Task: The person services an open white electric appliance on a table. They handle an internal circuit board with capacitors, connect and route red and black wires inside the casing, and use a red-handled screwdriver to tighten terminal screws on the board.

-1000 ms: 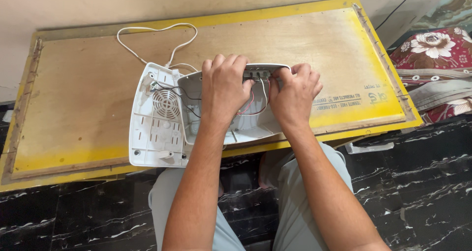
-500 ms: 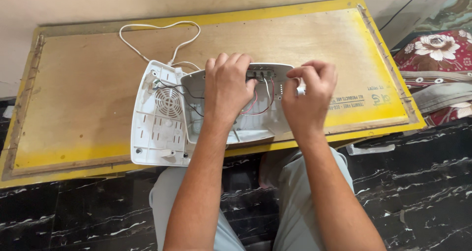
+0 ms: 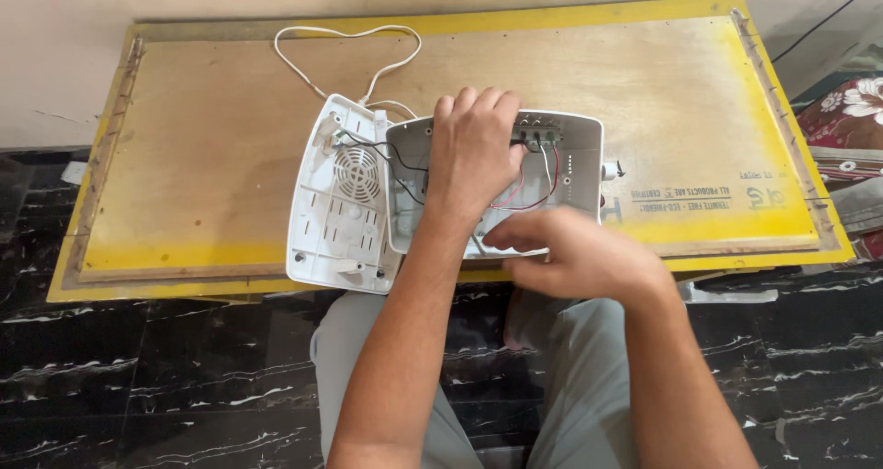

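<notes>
An opened white plastic appliance lies on a low wooden table (image 3: 230,156) with a yellow border. Its rear shell (image 3: 575,179) lies hollow side up, with red, black and white wires inside. My left hand (image 3: 474,152) lies palm down in this shell, its fingers hooked over the far rim and holding it. The front cover (image 3: 340,202), with a round grille, lies flat beside it on the left, joined to it by wires. My right hand (image 3: 575,253) is blurred at the shell's near edge, fingers pointing left. Whether it holds anything is unclear.
A white power cord (image 3: 345,37) loops toward the table's far edge. A small white part (image 3: 610,170) sticks out of the shell's right side. Black marble floor (image 3: 138,377) lies in front, a floral cushion (image 3: 851,120) at the right, and my knees are under the table edge.
My right hand left the shell's far right corner, lifted, then came down to the near edge. My left hand stayed on the shell.
</notes>
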Demonstrator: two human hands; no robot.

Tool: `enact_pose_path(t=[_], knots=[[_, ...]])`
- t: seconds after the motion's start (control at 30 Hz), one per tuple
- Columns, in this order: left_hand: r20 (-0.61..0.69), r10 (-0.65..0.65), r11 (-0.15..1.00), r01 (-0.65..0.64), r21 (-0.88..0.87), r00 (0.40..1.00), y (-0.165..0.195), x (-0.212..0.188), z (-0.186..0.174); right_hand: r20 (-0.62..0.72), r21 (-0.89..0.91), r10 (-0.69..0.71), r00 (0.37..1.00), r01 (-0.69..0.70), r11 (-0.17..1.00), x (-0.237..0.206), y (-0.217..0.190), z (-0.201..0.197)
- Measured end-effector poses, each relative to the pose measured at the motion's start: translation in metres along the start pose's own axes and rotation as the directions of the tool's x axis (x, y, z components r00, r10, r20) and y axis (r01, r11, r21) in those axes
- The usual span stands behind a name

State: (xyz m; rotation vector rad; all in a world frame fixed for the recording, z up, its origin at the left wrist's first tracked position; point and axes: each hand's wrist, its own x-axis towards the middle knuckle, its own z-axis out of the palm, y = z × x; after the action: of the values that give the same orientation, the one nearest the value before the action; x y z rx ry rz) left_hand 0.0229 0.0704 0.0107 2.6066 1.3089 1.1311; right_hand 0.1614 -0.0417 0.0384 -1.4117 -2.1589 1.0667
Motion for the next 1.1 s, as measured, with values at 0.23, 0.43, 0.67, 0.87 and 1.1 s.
enact_pose_path(t=[0.23, 0.43, 0.67, 0.87, 1.1], knots=[[0.015, 0.012, 1.0, -0.012, 0.009, 1.0, -0.002, 0.0, 0.004, 0.095, -0.318, 0.137, 0.986, -0.1, 0.943, 0.021, 0.021, 0.029], [-0.02, 0.023, 1.0, -0.023, -0.015, 1.0, -0.004, 0.0, 0.006, 0.129, -0.421, 0.276, 0.953, -0.199, 0.885, 0.04, 0.031, 0.038], [-0.002, 0.011, 1.0, -0.011, -0.001, 1.0, -0.003, 0.0, 0.005, 0.155, -0.365, 0.206, 0.966, -0.138, 0.921, 0.053, 0.035, 0.038], [-0.002, 0.005, 1.0, -0.005, -0.01, 1.0, -0.002, 0.001, 0.007, 0.182, -0.325, 0.193, 0.964, -0.127, 0.937, 0.056, 0.036, 0.038], [0.008, 0.001, 1.0, -0.001, 0.014, 1.0, -0.002, 0.0, 0.006, 0.191, -0.363, 0.216, 0.958, -0.135, 0.922, 0.058, 0.028, 0.038]])
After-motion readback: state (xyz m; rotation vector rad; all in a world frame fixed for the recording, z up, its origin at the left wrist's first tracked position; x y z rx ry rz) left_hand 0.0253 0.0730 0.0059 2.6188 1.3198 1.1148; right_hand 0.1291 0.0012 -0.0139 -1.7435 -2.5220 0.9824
